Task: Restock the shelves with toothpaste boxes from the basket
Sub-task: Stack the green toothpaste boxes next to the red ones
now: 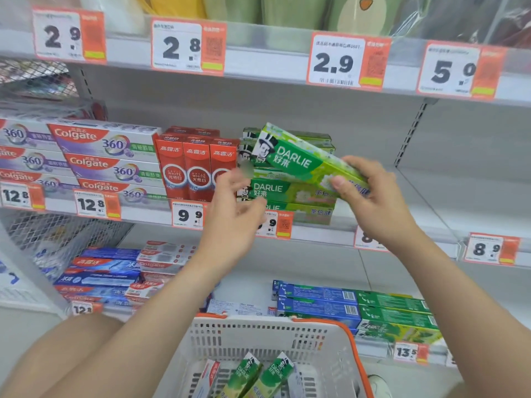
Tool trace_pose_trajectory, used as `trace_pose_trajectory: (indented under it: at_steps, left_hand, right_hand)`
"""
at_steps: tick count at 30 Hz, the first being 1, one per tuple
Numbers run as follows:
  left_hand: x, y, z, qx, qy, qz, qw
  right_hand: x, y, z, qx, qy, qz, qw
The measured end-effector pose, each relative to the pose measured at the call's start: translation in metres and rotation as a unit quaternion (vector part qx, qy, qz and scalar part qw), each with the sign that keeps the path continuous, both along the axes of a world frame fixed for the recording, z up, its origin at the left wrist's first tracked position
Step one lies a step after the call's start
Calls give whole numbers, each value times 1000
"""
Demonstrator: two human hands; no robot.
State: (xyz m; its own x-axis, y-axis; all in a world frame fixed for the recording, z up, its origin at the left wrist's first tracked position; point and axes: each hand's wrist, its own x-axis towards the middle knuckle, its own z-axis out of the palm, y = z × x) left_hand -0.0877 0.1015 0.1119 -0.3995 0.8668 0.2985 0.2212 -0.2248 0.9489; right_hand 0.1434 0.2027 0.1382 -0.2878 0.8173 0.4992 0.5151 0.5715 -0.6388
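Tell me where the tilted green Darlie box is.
Head view, centre: the right hand grips the tilted green Darlie box in front of the Darlie stack.

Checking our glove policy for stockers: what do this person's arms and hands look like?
The left arm and right arm are bare, no sleeves in view. The left hand and right hand wear no gloves; no watch, bracelet or ring shows. The left hand is blurred.

One view only: a wide-angle camera worn on the head, facing forward and down at the shelves [431,196], close in. The Darlie box [298,160] gripped by the right hand [373,202] sits at frame centre, the left hand [232,216] beside it. The basket [258,337] lies directly below, cut by the bottom edge. Straight shelf edges bow toward the corners.
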Motion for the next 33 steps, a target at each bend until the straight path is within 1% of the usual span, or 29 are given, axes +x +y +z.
trace_pose_trajectory:
  at_steps: [1,2,3,5,6,8,11,13,17,21,25,29,31,33]
  left_hand:
    - [0,2,-4,-9,125,25,992]
    - [0,3,-8,-11,230,37,972]
    - [0,6,-12,-7,302,44,952]
    - [0,10,-16,-5,396,55,916]
    - [-1,12,-18,-8,426,63,902]
    - [-3,15,-21,-22,468,72,881]
    - [-9,19,-24,-54,508,77,856]
    - [-12,21,-23,-57,531,79,842]
    - [-16,24,-22,-55,545,79,833]
    - [-19,24,-24,-46,547,77,832]
    - [-18,24,-25,-45,545,78,834]
    - [-18,20,-27,-37,538,67,840]
    - [-18,14,-28,-15,532,66,844]
    - [-14,8,-31,17,524,67,849]
  right_hand:
    - [0,8,-1,18,-16,-27,999]
    - [-2,16,-2,26,-34,-53,998]
    - [-5,22,1,27,-54,-72,996]
    - [-16,32,3,30,-78,-78,993]
    - [-22,36,3,32,-80,-74,994]
    - [-31,43,3,38,-53,-63,996]
    - [-41,50,6,51,-1,-88,995]
    - [-47,53,7,55,24,-113,992]
    - [-55,54,5,67,48,-140,987]
    - [-60,54,3,80,52,-156,983]
    - [-65,59,2,65,74,-165,981]
    - [-67,60,-5,71,66,-156,983]
    - [-67,52,-8,105,63,-155,980]
    - [-67,36,-10,187,44,-160,968]
